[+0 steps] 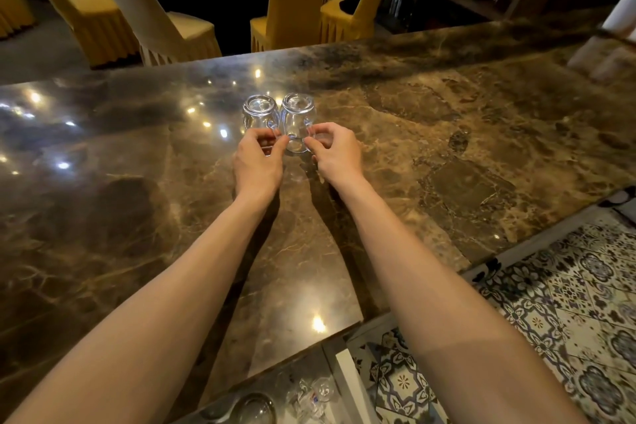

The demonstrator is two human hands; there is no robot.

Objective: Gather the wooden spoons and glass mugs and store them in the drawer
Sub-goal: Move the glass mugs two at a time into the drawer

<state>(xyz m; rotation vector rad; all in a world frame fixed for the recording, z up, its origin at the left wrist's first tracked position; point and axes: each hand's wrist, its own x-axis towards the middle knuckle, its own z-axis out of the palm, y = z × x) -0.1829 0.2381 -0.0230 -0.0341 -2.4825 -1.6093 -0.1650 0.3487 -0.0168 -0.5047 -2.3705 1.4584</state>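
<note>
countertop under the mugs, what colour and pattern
Dark brown marble countertop with pale veins; head view.

Dim; glare spots dot the marble counter (413,113) (edges bowed).

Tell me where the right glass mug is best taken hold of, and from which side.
By its handle, from the near side. The right glass mug stands upside down with the handle turned toward the person, and the left glass mug crowds its left flank. The right hand pinches there.
</note>
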